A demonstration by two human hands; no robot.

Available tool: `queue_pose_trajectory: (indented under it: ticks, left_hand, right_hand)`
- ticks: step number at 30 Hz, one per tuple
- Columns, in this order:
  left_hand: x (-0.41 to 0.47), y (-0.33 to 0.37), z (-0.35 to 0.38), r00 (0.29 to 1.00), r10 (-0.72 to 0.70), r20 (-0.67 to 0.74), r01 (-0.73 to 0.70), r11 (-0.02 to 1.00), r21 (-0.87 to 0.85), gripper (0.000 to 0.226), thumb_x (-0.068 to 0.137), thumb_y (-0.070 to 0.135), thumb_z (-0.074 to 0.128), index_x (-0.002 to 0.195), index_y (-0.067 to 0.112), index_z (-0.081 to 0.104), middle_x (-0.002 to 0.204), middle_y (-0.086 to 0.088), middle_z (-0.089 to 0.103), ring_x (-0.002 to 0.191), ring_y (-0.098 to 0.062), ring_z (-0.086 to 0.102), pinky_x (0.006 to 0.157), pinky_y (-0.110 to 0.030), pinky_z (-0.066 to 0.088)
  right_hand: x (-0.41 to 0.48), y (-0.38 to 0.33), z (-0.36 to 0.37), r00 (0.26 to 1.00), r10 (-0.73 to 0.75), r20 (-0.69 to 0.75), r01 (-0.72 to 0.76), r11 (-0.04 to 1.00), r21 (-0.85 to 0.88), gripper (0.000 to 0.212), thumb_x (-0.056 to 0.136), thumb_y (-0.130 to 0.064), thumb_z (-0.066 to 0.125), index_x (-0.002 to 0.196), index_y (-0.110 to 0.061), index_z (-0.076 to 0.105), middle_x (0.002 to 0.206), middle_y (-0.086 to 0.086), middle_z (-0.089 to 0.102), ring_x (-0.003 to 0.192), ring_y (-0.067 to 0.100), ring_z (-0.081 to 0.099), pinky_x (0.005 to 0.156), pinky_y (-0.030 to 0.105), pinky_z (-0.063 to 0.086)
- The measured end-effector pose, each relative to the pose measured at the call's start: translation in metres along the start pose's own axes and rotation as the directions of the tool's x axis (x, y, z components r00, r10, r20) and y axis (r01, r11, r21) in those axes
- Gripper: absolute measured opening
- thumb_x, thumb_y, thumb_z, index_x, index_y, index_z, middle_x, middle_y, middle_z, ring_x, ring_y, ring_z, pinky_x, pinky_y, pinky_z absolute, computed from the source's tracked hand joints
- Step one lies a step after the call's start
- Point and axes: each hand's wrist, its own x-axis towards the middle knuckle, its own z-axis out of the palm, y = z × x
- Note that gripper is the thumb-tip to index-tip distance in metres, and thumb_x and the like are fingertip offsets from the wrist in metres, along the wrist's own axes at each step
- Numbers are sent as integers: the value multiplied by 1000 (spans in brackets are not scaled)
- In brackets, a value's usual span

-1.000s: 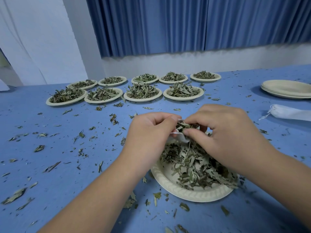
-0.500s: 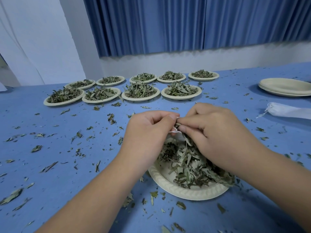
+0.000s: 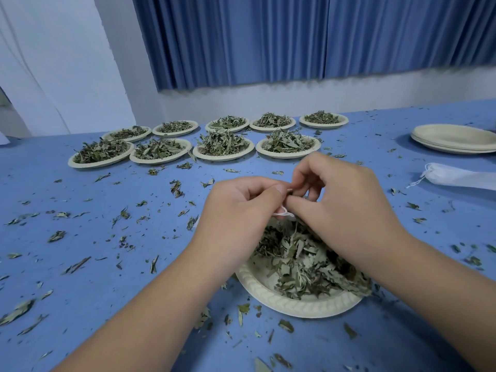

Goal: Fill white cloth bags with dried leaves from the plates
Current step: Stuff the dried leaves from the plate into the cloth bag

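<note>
In the head view, a white cloth bag (image 3: 283, 213) is pinched between the left hand (image 3: 241, 210) and the right hand (image 3: 346, 210), thumbs and forefingers curled round its mouth. Only a scrap of cloth and cord is seen; the rest is hidden behind the fingers. It is held above the near plate (image 3: 295, 308), at its twelve o'clock edge, probably so that spilled dried leaves (image 3: 303, 267) are caught.

Nine more leaf plates (image 3: 222, 157) are ranged at twelve o'clock, well apart. At two o'clock empty plates (image 3: 453, 149) are stacked, with a second white bag (image 3: 461, 177) lying just below. Leaf scraps (image 3: 177, 187) are strewn over the bench (image 3: 80, 291). The near plate's sides are partly covered by the forearms.
</note>
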Motion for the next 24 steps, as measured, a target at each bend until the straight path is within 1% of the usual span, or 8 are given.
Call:
queue_pose_trajectory:
  ticks: [4, 8, 13, 15, 17, 20, 22, 24]
  left_hand:
    - [0, 0, 0, 1000, -16, 18, 16, 1000, 5, 19, 93, 9, 60, 83, 14, 76, 47, 13, 53, 33, 2, 41, 39, -6, 30]
    - [0, -1, 0, 999, -36, 16, 36, 999, 13, 19, 93, 12, 60, 83, 15, 77, 43, 12, 49, 34, -2, 31, 39, -15, 26]
    - [-1, -1, 3, 999, -40, 13, 40, 999, 19, 20, 92, 12, 60, 81, 15, 77, 44, 9, 53, 33, -2, 31, 38, -14, 26]
    - [0, -2, 2, 999, -37, -32, 38, 999, 6, 20, 93, 11, 60, 82, 13, 77, 46, 8, 55, 33, -2, 33, 38, -15, 27]
    - [1, -1, 1, 996, -36, -75, 32, 998, -48, 18, 93, 7, 58, 86, 4, 74, 45, 8, 54, 30, 0, 39, 36, -12, 32]
    - [0, 2, -1, 994, -58, -94, 41, 983, -180, 16, 95, 1, 53, 91, -5, 67, 41, 5, 53, 27, -2, 44, 34, -8, 35]
    - [0, 1, -3, 991, -60, -118, 39, 984, -172, 16, 96, 4, 53, 95, -3, 68, 38, 7, 50, 26, -1, 41, 33, -9, 33]
    - [3, -2, -6, 985, -68, -158, 45, 988, -146, 16, 96, 8, 55, 96, 2, 70, 36, 10, 46, 27, -1, 36, 33, -10, 31]
  right_hand:
    - [1, 1, 2, 1000, 30, -6, -30, 999, -15, 24, 65, -25, 73, 65, -26, 50, 60, -13, 53, 63, 6, 51, 54, 30, 43]
    - [4, 2, 1, 995, 78, 59, -75, 996, -40, 22, 57, -39, 61, 60, -22, 47, 55, -10, 49, 56, 10, 48, 53, 36, 45]
    - [5, 5, -1, 993, 84, 86, -79, 995, -65, 27, 53, -46, 56, 59, -21, 47, 53, -8, 48, 57, 11, 47, 55, 37, 46]
    - [5, 7, -2, 994, 46, 99, -40, 997, -60, 27, 59, -49, 58, 61, -23, 49, 57, -10, 51, 60, 9, 50, 59, 33, 47]
    - [6, 9, -5, 993, -5, 117, 11, 999, -48, 26, 69, -50, 63, 67, -27, 51, 65, -13, 53, 68, 5, 51, 60, 18, 41]
    - [6, 12, -11, 993, -22, 113, 26, 999, -29, 19, 81, -45, 61, 74, -30, 52, 75, -15, 54, 75, 1, 51, 65, 11, 37]
    - [4, 12, -15, 994, -4, 113, 8, 999, -34, 23, 80, -54, 54, 79, -31, 49, 78, -15, 52, 77, -1, 50, 65, 9, 36]
    - [0, 8, -18, 990, 12, 140, -2, 997, -72, 41, 69, -72, 50, 83, -34, 43, 81, -17, 48, 79, -4, 46, 61, 13, 36]
